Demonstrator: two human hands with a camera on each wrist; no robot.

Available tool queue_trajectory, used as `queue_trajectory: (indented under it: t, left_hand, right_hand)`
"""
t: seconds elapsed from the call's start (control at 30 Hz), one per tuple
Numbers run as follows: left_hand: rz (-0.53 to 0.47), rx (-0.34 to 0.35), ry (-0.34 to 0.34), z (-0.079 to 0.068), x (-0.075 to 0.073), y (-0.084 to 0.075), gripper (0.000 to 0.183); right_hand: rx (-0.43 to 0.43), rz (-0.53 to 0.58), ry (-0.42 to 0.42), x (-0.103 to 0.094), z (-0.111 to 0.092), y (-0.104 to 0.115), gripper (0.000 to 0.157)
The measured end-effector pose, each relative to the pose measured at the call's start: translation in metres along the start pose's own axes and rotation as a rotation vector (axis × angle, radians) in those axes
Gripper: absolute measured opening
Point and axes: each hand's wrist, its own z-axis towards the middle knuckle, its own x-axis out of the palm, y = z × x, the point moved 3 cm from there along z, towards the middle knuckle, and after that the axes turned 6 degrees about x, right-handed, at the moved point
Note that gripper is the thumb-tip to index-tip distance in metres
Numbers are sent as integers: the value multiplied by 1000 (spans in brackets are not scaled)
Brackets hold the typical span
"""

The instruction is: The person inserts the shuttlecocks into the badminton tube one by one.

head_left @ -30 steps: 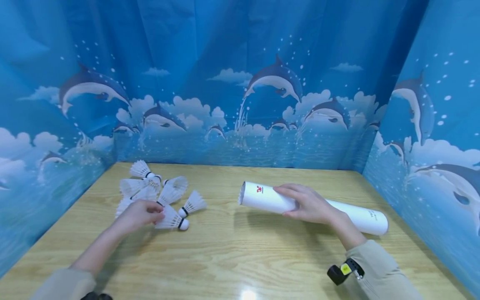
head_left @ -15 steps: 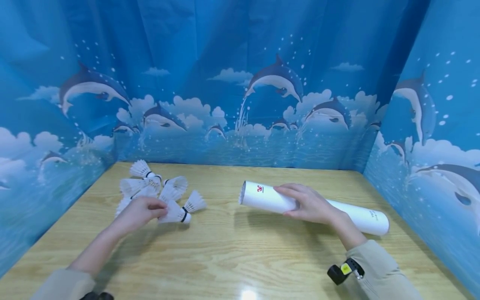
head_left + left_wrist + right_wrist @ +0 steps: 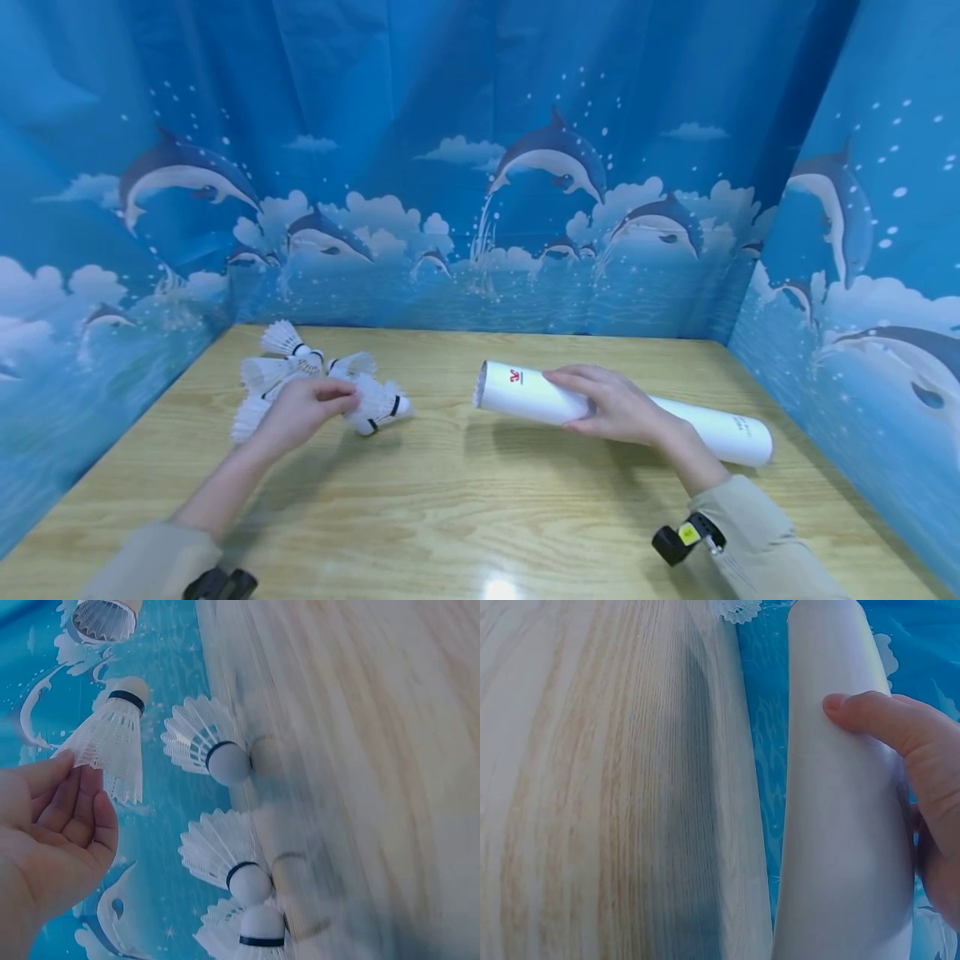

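Observation:
My left hand pinches a white shuttlecock by the edge of its skirt, its cork end pointing away from the fingers toward the right. In the head view this shuttlecock overlaps another one lying behind it. My right hand grips a long white shuttlecock tube around its middle, thumb on the near side. The tube's open end, near a red logo, faces left and is raised a little; its far end lies low at the right. In the right wrist view the thumb lies along the tube wall.
Several more shuttlecocks lie in a loose cluster at the left of the wooden table. A blue dolphin-print curtain stands along the back and both sides of the table.
My left hand has lifted the shuttlecock and carried it right and slightly away, out from the cluster. The right hand and tube have shifted only very slightly left.

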Motion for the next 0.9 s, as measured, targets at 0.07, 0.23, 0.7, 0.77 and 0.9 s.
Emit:
queue_trajectory:
  t: [0.07,0.23,0.7,0.77,0.9]
  left_hand:
    - [-17,10,-2,3,3,0,23]
    - [-60,35,0,9,11,-4,24]
    - [-121,59,-36,25,36,-24,20]
    - [-147,59,-30,28,40,-27,20]
    - [-172,98,-25,32,47,-32,18]
  right_hand:
    - [-3,3,-1,0,1,1,70]
    - [-24,8,-6,1,2,3,70]
    - [-39,17,7,3,4,5,71]
    - [-43,16,6,3,4,5,71]
    - [-46,20,8,3,4,6,71]
